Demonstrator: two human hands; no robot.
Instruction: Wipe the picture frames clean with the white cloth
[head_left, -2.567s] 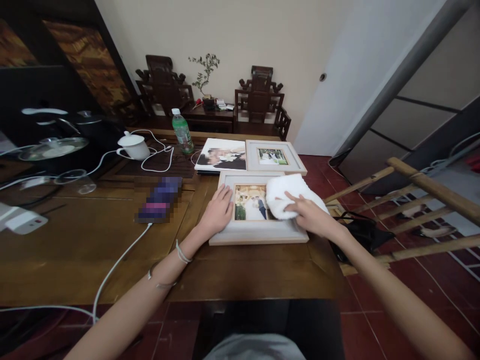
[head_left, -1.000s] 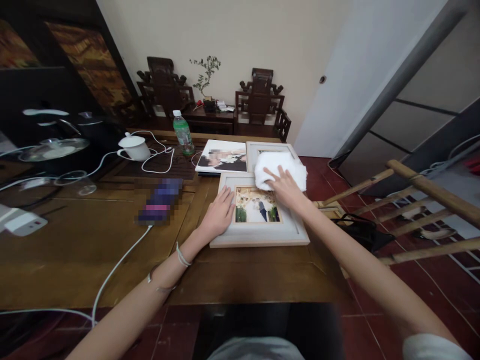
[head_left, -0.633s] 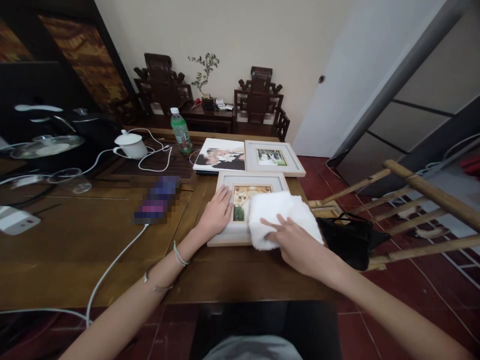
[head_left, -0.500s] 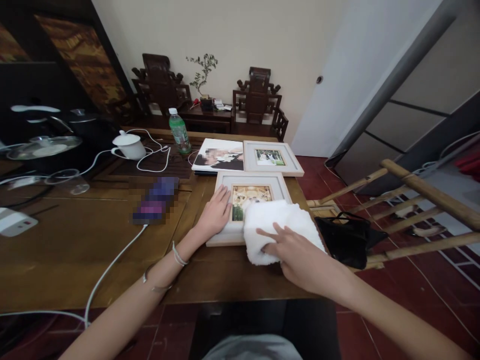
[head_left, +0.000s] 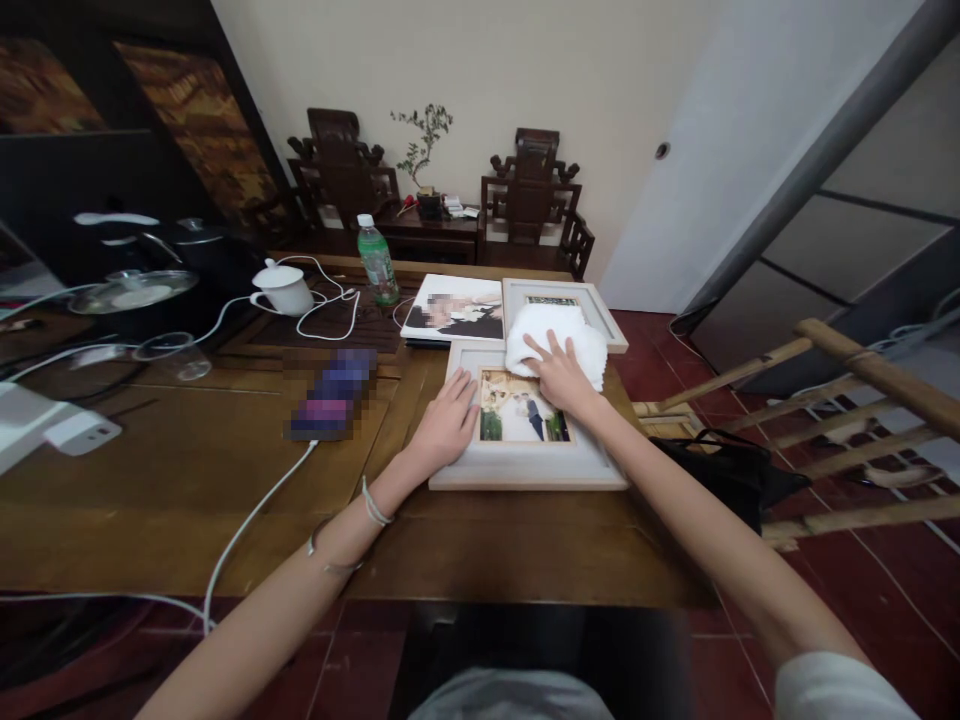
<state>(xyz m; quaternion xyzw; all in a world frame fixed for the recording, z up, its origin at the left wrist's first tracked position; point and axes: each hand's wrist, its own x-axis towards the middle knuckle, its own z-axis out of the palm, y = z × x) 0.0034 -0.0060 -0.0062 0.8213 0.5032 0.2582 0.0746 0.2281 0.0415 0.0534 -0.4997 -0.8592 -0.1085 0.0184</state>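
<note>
A light wooden picture frame point(head_left: 525, 472) lies flat near the table's front edge, with a photo in its middle. My left hand point(head_left: 448, 422) rests flat on its left side, fingers stretched out. My right hand point(head_left: 562, 378) holds a folded white towel point(head_left: 574, 335), pressing it from above with fingers spread over the cloth. The towel covers the frame's far right part and overlaps a second picture frame point(head_left: 611, 318) behind it. Left of that second frame lies a large photo panel point(head_left: 469, 300) on top of something dark.
A green-labelled bottle point(head_left: 377, 262) and a lidded white cup point(head_left: 285, 290) stand at the back. To the left are a phone point(head_left: 334, 395) on a white cable, a clear plastic cup point(head_left: 176, 357) and a glass-lidded pot point(head_left: 135, 290). A bamboo chair point(head_left: 885, 370) stands at the right.
My right hand has moved the towel away from me, from the near frame's front right to its far edge, baring more of its photo. My left hand stays on the frame.
</note>
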